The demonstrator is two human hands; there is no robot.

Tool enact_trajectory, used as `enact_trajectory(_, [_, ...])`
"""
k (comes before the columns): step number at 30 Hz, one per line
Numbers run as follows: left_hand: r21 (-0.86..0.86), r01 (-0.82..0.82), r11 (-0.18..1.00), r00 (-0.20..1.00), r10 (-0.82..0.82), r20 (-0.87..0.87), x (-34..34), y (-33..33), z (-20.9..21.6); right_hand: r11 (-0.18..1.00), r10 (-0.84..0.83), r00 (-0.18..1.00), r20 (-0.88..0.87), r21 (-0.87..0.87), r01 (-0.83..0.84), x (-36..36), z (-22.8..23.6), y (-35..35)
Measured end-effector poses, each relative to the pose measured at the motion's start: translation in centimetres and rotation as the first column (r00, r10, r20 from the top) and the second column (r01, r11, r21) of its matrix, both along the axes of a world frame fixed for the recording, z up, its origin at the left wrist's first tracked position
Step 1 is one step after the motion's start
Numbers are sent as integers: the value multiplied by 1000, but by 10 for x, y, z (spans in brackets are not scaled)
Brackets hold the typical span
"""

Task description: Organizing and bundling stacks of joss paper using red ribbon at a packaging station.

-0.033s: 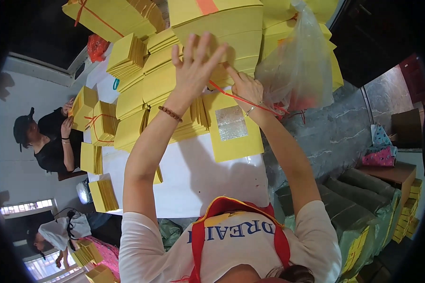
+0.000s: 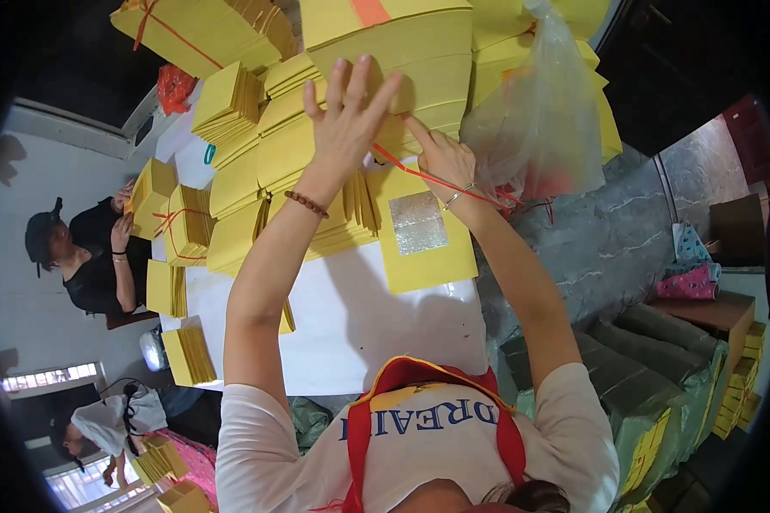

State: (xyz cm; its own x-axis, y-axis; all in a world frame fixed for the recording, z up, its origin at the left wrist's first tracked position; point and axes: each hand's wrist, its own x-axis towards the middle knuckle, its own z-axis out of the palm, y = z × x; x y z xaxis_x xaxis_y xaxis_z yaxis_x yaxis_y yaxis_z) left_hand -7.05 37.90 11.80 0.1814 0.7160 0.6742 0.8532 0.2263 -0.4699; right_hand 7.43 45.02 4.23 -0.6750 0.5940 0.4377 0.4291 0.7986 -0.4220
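Note:
My left hand [image 2: 344,115] lies with fingers spread against the near side of a tall stack of yellow joss paper [image 2: 402,53]. At the stack's lower edge is my right hand [image 2: 446,160], its index finger stretched to the paper and its other fingers curled. Whatever they hold, if anything, is hidden. A red strap [image 2: 411,169] runs from under the stack, past my right wrist, toward a clear plastic bag [image 2: 535,120]. Below my hands lies flat yellow joss paper with a silver foil patch [image 2: 418,224].
Several yellow paper bundles [image 2: 235,184] crowd the white table [image 2: 402,333] to the left. At the far left, a person in black [image 2: 94,248] handles a bundle; another person [image 2: 120,423] is lower down. Green-wrapped packs [image 2: 624,376] stand at right on the grey floor [image 2: 607,248].
My left hand has shifted slightly left and up, and the tall stack has slid a little left with it. My right hand is nearly still.

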Motion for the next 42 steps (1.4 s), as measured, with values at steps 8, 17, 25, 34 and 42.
enact_trajectory(8, [3, -29, 1000, 999, 29, -22, -6, 8, -4, 1000, -2, 1000, -11, -8, 2, 2, -10, 6])
enact_trajectory(17, [7, -33, 999, 998, 32, 62, -2, 8, -3, 1000, 2, 1000, -7, -23, -3, 1, -12, 5])
enact_trajectory(25, [-79, 64, 995, 996, -68, -55, -1, 16, 7, 996, 29, 999, -16, -85, -30, 2, -10, 6])
enact_trajectory(34, [-89, 108, 990, 991, -114, -66, -3, 22, 11, 939, 15, 998, -55, -341, -33, 16, -13, -5])
enact_trajectory(42, [-105, 112, 988, 993, -116, -27, -7, 21, 11, -219, 613, 659, -436, -895, -389, 68, -15, -92])
